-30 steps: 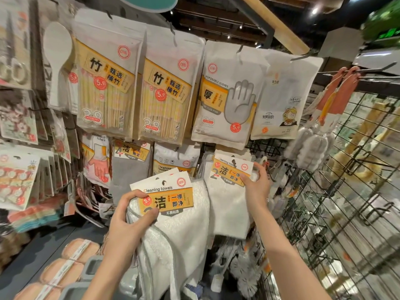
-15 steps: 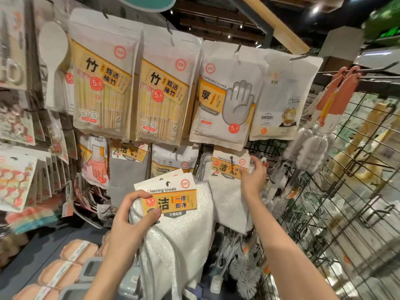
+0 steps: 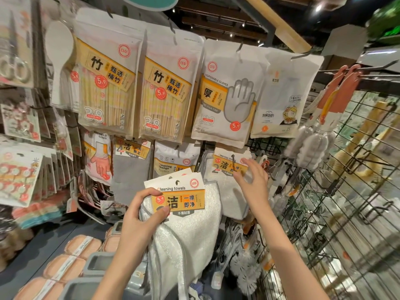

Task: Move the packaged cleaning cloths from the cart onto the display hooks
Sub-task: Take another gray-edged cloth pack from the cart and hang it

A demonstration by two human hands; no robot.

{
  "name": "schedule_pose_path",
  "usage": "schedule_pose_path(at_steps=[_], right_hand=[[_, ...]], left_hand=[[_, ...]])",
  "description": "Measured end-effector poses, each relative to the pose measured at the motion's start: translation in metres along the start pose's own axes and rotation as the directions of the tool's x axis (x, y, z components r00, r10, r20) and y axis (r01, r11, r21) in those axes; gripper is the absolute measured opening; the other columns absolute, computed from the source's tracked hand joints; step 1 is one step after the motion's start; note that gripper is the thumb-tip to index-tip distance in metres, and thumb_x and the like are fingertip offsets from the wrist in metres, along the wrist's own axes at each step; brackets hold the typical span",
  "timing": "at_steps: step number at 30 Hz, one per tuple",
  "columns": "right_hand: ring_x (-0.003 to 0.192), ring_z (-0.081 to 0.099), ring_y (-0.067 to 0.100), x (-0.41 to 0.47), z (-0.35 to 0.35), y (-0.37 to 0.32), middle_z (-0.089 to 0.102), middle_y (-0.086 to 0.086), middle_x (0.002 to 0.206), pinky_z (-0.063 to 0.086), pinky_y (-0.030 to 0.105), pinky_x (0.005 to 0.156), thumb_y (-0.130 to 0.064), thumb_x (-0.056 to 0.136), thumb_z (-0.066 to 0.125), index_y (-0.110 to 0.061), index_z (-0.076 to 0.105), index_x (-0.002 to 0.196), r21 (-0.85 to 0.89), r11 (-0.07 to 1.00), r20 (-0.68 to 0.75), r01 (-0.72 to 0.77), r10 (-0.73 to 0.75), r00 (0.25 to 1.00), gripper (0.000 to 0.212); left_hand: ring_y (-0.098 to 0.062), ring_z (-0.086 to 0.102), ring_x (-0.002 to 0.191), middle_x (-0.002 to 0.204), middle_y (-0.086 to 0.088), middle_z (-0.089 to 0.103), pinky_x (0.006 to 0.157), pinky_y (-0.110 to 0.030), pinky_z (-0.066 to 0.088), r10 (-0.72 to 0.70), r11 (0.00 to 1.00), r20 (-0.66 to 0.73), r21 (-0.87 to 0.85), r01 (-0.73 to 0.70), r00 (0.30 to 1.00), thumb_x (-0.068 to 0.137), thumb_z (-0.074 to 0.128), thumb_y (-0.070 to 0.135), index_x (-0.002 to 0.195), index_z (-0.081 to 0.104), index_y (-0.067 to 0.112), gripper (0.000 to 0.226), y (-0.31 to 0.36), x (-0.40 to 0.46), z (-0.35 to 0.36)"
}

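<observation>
The left hand (image 3: 138, 215) grips a stack of packaged cleaning cloths (image 3: 184, 215) low in the middle of the view, thumb pinching the orange header card over white terry that droops below. The right hand (image 3: 252, 178), fingers spread and relaxed, touches the card of the hung cloth pack (image 3: 229, 169) on its display hook (image 3: 233, 164); whether any fingertip pinches it cannot be told. Close above, two bags of bamboo chopsticks (image 3: 108, 92) and a disposable gloves bag (image 3: 225, 98) overhang the lower row, with a cleaning sponge pack (image 3: 173, 163) and grey cloth pack (image 3: 132, 169) just left of the hook. To the right, bottle brushes (image 3: 311, 148) hang beside a wire grid rack (image 3: 346, 191), hemming the hook in on that side. Below left, boxed sponges (image 3: 73, 256) lie on a dark shelf. The held card reads "Cleaning towels", "洁", "一擦即净", "5.9" and a round "CEO!" mark; the glove bag reads "DISPOSABLE GLOVES" and "厚"; the chopstick bags read "竹" and "38".
</observation>
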State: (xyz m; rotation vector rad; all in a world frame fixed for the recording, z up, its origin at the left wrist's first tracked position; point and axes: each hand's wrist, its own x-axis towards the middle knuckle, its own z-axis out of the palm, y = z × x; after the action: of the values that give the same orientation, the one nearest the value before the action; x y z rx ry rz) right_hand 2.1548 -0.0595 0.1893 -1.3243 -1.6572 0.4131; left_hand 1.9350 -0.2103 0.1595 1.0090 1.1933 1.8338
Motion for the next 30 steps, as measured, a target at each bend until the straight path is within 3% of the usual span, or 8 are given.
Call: schedule_pose_path(at_steps=[2, 4, 6, 8, 14, 19, 24, 30], right_hand=[[0.13, 0.031, 0.006, -0.016, 0.001, -0.017, 0.044, -0.012, 0.135, 0.026, 0.031, 0.11, -0.029, 0.09, 0.059, -0.032, 0.056, 0.116, 0.123, 0.992, 0.107, 0.006, -0.02, 0.994, 0.027], [0.122, 0.042, 0.001, -0.033, 0.002, -0.036, 0.05, -0.012, 0.128, 0.033, 0.017, 0.103, -0.027, 0.091, 0.056, -0.032, 0.059, 0.108, 0.234, 0.972, 0.217, 0.004, -0.056, 0.975, 0.018], [0.111, 0.048, -0.009, -0.047, 0.003, -0.05, 0.055, -0.01, 0.124, 0.034, 0.0, 0.089, -0.027, 0.09, 0.056, -0.031, 0.059, 0.109, 0.273, 0.962, 0.305, 0.0, -0.086, 0.948, 0.019], [0.108, 0.045, -0.019, -0.056, 0.004, -0.056, 0.055, -0.017, 0.121, 0.033, -0.004, 0.084, -0.029, 0.086, 0.063, -0.032, 0.058, 0.114, 0.278, 0.96, 0.355, -0.02, -0.083, 0.931, 0.028], [0.103, 0.041, -0.027, -0.066, 0.004, -0.061, 0.046, -0.026, 0.117, 0.028, -0.006, 0.083, -0.012, 0.072, 0.079, -0.03, 0.053, 0.118, 0.259, 0.966, 0.319, 0.015, -0.1, 0.943, 0.056], [0.104, 0.049, -0.011, -0.078, 0.004, -0.065, 0.055, -0.015, 0.113, 0.035, 0.003, 0.087, -0.005, 0.07, 0.078, -0.034, 0.052, 0.107, 0.314, 0.949, 0.211, 0.041, -0.112, 0.971, 0.053], [0.097, 0.051, -0.004, -0.08, 0.001, -0.065, 0.058, -0.011, 0.101, 0.037, 0.005, 0.081, -0.001, 0.069, 0.077, -0.026, 0.051, 0.1, 0.348, 0.937, 0.188, 0.023, -0.094, 0.978, 0.048], [0.095, 0.052, -0.001, -0.075, -0.004, -0.065, 0.057, -0.009, 0.096, 0.038, 0.006, 0.08, 0.002, 0.069, 0.076, -0.026, 0.049, 0.094, 0.377, 0.925, 0.178, 0.04, -0.115, 0.977, 0.046]], left_hand=[[0.0, 0.065, 0.077, 0.091, 0.01, 0.068, 0.059, -0.016, 0.051, 0.004, 1.0, 0.016, 0.005, -0.004, 1.0, 0.077, 0.067, -0.01, 0.09, 0.06, 0.019, 0.032, 0.0, -0.002, 0.002], [-0.003, 0.066, 0.079, 0.094, 0.008, 0.068, 0.061, -0.018, 0.052, 0.002, 1.0, 0.027, 0.001, -0.002, 1.0, 0.077, 0.068, -0.009, 0.089, 0.061, 0.022, 0.033, -0.001, -0.004, 0.004], [-0.005, 0.066, 0.081, 0.098, 0.005, 0.067, 0.063, -0.02, 0.053, -0.003, 1.0, 0.04, 0.005, 0.003, 0.999, 0.078, 0.068, -0.008, 0.086, 0.063, 0.026, 0.036, 0.0, -0.006, 0.007], [-0.006, 0.066, 0.082, 0.098, 0.006, 0.068, 0.065, -0.021, 0.054, -0.006, 1.0, 0.05, 0.002, 0.005, 0.999, 0.078, 0.069, -0.007, 0.086, 0.063, 0.029, 0.037, 0.001, -0.008, 0.008], [-0.004, 0.064, 0.089, 0.107, 0.006, 0.065, 0.064, -0.018, 0.052, 0.016, 1.0, 0.056, -0.008, -0.016, 0.998, 0.078, 0.069, -0.006, 0.097, 0.065, 0.031, 0.042, 0.005, -0.014, 0.009], [0.008, 0.061, 0.093, 0.117, 0.025, 0.054, 0.065, -0.014, 0.051, 0.036, 0.998, 0.037, -0.046, -0.034, 0.999, 0.079, 0.067, -0.008, 0.125, 0.05, 0.037, 0.066, 0.011, -0.018, 0.014], [-0.003, 0.065, 0.086, 0.113, -0.004, 0.064, 0.062, -0.014, 0.051, -0.002, 1.0, 0.027, -0.015, 0.003, 1.0, 0.077, 0.07, -0.005, 0.108, 0.055, 0.029, 0.049, 0.007, -0.017, 0.013], [-0.006, 0.066, 0.079, 0.104, -0.009, 0.066, 0.061, -0.013, 0.051, -0.017, 0.999, 0.031, -0.035, 0.018, 0.999, 0.077, 0.071, -0.003, 0.097, 0.059, 0.021, 0.033, 0.009, -0.013, 0.015]])
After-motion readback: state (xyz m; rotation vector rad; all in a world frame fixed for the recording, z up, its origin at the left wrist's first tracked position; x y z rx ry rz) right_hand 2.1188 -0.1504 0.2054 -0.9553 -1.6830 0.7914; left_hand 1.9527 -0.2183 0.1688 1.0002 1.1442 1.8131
